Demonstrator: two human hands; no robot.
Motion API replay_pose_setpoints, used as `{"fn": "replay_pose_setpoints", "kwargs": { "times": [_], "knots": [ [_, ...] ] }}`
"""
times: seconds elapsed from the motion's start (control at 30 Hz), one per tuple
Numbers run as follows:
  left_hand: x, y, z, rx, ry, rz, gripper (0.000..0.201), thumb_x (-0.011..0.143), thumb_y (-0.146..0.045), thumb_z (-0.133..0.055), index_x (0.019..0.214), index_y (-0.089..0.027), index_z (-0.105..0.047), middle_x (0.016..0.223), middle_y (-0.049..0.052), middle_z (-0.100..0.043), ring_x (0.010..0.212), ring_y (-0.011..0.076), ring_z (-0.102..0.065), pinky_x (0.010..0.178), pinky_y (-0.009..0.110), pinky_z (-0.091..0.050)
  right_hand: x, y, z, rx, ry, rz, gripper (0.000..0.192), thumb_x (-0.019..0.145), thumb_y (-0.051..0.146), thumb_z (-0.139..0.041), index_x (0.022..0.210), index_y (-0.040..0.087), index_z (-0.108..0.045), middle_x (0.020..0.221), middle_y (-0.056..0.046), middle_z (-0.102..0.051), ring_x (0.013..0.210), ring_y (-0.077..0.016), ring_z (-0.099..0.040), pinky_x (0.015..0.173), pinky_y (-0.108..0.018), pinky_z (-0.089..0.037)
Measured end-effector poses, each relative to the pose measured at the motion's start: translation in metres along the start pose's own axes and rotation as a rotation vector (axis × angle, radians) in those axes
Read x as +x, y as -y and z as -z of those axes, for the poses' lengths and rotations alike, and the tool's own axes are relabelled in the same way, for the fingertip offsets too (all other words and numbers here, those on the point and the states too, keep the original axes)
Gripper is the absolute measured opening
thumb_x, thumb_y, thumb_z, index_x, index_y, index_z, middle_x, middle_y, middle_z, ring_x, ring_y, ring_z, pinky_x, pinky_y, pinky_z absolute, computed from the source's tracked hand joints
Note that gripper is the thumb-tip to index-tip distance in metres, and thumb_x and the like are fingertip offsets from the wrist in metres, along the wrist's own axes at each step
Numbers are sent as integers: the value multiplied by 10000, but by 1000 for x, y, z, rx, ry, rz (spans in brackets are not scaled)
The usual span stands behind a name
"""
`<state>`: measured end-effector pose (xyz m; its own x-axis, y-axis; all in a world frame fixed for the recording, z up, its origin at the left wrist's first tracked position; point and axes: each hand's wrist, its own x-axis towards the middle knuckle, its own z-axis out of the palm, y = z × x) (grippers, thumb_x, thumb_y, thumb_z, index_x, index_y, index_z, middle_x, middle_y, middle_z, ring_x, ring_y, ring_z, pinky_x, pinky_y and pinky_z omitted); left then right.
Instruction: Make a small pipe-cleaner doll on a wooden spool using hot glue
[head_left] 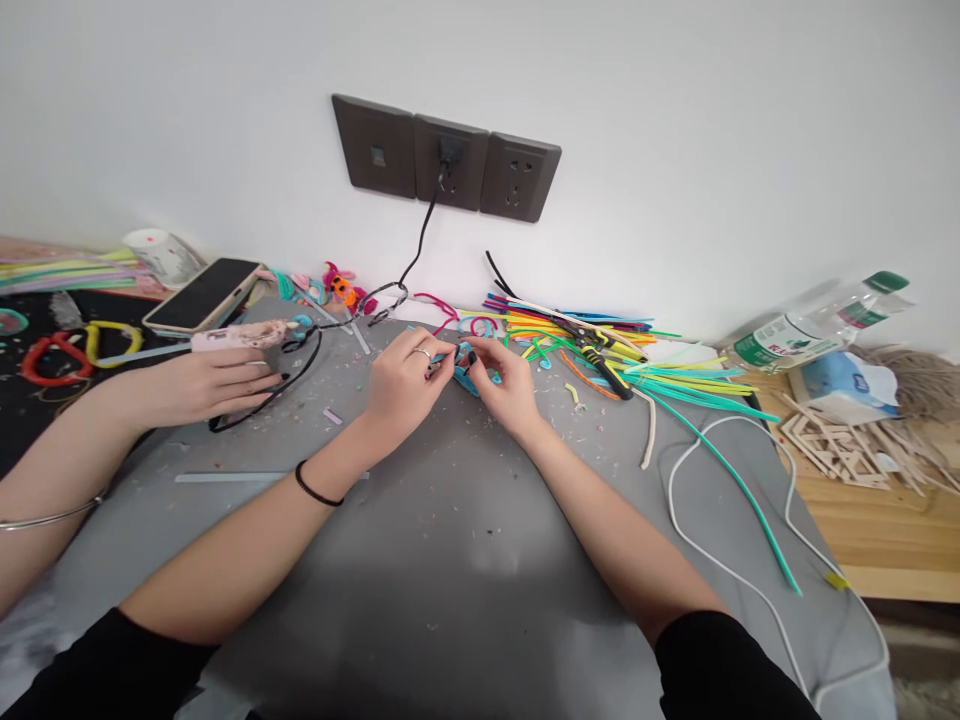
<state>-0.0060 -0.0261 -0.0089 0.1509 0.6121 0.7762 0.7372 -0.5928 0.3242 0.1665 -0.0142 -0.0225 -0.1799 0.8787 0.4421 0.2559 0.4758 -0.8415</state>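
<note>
Near the middle of the grey table, my left hand [409, 385] and my right hand [504, 385] meet with their fingertips pinched together. Between them is a small light-blue pipe cleaner piece [466, 381], bent into a shape and mostly covered by the fingers. My left hand wears a ring, and a black band circles that wrist. Just beyond my hands lie pink and blue pipe cleaner loops [480, 326]. Green pipe cleaners [544, 345] curl to the right of them.
A co-worker's hand [206, 388] rests by a pink glue gun [240, 335], whose black cord [424, 235] reaches the wall socket. Pliers [607, 370] lie among pipe cleaners [697, 385]. A white cable [712, 555], bottle [810, 325] and tissue pack [840, 385] are at right; a phone [202, 293] at left.
</note>
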Motion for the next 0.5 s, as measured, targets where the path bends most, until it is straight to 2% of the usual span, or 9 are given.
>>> {"fn": "replay_pose_setpoints", "kwargs": {
  "times": [0.13,0.33,0.5],
  "knots": [
    [0,0,1,-12,35,36,167,992,-214,-579,874,-206,-696,812,40,-691,794,187,-665,751,301,-518,0,-3,-1,65,15,-1,315,910,229,-554,1176,212,-722,938,-43,-788,835,-172,-749,839,-331,-616],
    [4,3,3,-101,8,88,106,947,-178,-621,900,-209,-711,851,17,-718,793,164,-702,730,274,-539,3,-5,-1,224,64,-32,330,923,263,-561,1203,204,-725,1054,-70,-788,910,-184,-760,891,-354,-617],
    [6,4,4,-101,-20,93,96,945,-184,-626,893,-209,-703,855,22,-715,791,167,-704,729,282,-545,3,-5,0,217,26,-86,288,951,345,-567,1159,212,-717,940,-57,-784,846,-191,-751,853,-361,-615]
  ]
}}
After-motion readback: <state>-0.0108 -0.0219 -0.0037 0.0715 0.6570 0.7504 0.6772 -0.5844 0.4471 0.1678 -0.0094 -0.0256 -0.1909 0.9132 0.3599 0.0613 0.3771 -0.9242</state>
